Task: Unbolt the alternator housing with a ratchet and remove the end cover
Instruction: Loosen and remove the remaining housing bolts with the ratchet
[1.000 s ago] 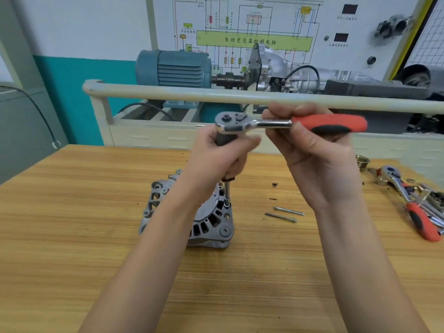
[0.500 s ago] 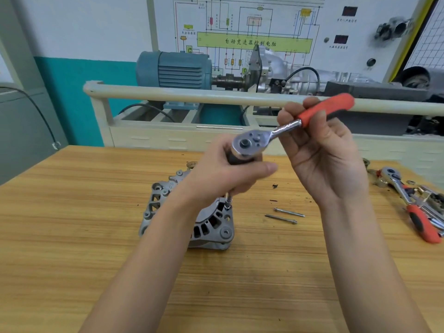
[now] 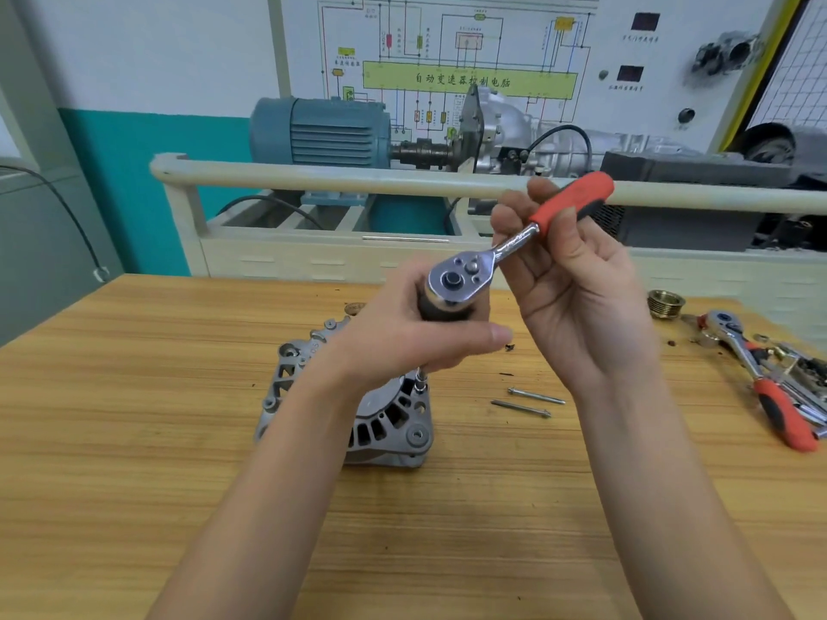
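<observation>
Ratchet [image 3: 514,248] handle now farther, angled upward

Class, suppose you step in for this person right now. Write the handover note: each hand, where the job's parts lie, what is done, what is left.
Left hand: grips the dark extension under the ratchet head, keeping the socket on a bolt at the alternator rim.
Right hand: fingers curled round the red handle, raised up and to the right.
Parts: alternator stands on the wooden table; two long bolts lie loose to its right. A second ratchet lies at the right edge.
Done: two bolts appear to be out.
Left: finish this bolt, check for others, then lift off the end cover, which is not yet removed.
</observation>
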A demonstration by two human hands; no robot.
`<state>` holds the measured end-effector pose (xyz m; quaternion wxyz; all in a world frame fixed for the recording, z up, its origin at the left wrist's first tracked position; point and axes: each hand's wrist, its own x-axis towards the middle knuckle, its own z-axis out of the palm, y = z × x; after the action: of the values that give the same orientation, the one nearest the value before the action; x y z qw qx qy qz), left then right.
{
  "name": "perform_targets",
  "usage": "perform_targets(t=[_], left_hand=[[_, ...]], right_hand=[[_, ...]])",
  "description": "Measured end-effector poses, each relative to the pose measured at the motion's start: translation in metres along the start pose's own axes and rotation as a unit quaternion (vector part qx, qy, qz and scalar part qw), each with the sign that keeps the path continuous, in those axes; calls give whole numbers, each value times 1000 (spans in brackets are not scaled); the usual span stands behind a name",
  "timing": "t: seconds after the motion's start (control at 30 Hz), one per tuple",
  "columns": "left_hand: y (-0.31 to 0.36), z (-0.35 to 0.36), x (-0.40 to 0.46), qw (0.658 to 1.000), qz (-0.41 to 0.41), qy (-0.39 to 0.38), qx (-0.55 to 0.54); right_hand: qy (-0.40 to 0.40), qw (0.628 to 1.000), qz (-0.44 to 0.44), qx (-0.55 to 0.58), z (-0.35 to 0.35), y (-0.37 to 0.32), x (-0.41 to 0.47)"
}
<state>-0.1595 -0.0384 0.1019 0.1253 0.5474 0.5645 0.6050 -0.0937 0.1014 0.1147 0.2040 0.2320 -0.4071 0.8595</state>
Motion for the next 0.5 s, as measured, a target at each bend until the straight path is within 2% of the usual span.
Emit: perform_targets(t=[0.1, 0.17, 0.27, 0.33, 0.4, 0.5], left_hand=[[1, 1, 2, 999, 1, 32, -21], [1, 1, 4, 996, 2, 81, -30], [2, 1, 7, 980, -8, 195, -50], [2, 3, 8, 970, -14, 236, -54], [1, 3, 7, 973, -17, 228, -39], [1, -2, 4, 989, -4, 148, -4]], right_hand=[[-4, 1000, -16, 14, 2, 0, -1], [-16, 999, -46, -4, 1, -1, -3], [-73, 986, -114, -94, 1, 0, -6], [-100, 971, -146, -161, 1, 1, -7], [-94, 972, -148, -157, 1, 2, -7], [-35, 994, -82, -65, 3, 3, -3]])
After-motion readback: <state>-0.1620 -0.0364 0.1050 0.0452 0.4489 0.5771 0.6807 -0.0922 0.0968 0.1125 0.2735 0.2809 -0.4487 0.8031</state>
